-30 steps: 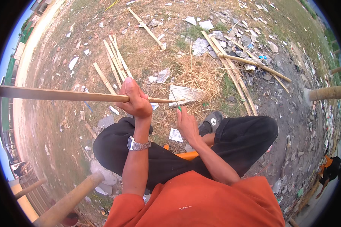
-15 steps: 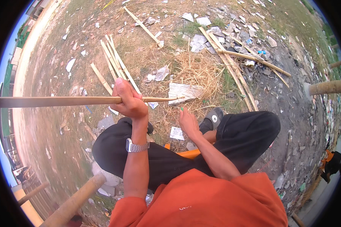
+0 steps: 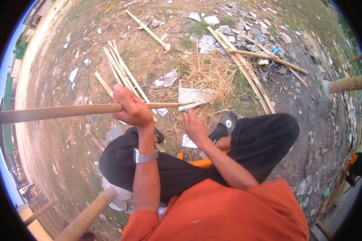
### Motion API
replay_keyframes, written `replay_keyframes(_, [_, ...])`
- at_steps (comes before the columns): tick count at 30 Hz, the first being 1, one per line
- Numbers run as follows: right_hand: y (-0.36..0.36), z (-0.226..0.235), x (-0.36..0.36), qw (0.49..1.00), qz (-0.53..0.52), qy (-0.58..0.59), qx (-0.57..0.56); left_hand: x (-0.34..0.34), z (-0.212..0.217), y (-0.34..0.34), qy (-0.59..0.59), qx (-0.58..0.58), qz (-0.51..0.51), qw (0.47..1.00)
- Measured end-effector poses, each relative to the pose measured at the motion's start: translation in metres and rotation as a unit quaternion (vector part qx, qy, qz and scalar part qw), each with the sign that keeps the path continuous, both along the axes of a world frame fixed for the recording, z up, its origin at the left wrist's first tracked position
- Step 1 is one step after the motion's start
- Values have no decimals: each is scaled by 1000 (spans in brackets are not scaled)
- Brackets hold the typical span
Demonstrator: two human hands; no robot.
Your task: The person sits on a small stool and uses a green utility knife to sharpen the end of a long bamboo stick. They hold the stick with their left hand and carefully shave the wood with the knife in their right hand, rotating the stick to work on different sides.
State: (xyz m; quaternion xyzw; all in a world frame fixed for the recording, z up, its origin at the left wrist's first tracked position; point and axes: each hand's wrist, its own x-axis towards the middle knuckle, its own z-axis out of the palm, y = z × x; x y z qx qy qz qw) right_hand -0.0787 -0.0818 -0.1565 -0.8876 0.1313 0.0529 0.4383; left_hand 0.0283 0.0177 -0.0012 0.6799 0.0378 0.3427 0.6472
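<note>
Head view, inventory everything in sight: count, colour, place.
Long bamboo strip: one, tan, left to centre
Small object: one, green, mostly hidden, centre
Board: one, whitish, ground ahead
Straw: one heap, yellow, beside board
Loose bamboo strips: several, pale, ahead
Bamboo poles: several, tan, both sides
Rubble: many, grey-white, scattered
Paper: one, white, below board
Unclear item: one, orange, lower middle
Watch: one, silver, left wrist
Shoes: two, greyish, below board
Trousers: one pair, black, below centre
Shirt: one, red-orange, bottom
Left hand: one, bare, gripping long bamboo strip
Right hand: one, bare, holding small object

Bamboo strip (image 3: 60,113) in left hand (image 3: 129,107), straw (image 3: 207,72) ahead.
</note>
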Motion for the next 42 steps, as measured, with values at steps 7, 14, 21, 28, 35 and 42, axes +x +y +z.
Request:
replay_keyframes(7, [-21,-27,-4,993,-27,110,-29,0,5,-5,8,-1,-7,1000])
replay_keyframes(14, [-41,-106,-25,980,-75,171,-67,6,8,-9,17,-6,-43,999])
replay_keyframes(21, [-13,15,1,987,-47,61,138,6,4,-4,8,-29,-120,992])
replay_keyframes(28, [2,139,1,975,5,-66,214,1,-2,0,19,18,-171,985])
replay_keyframes(35, [8,129,-4,986,7,-87,144,-3,-5,-5,-52,55,-117,990])
replay_keyframes(42, [9,107,-3,994,25,-60,85,0,-9,-9,-93,49,-98,990])
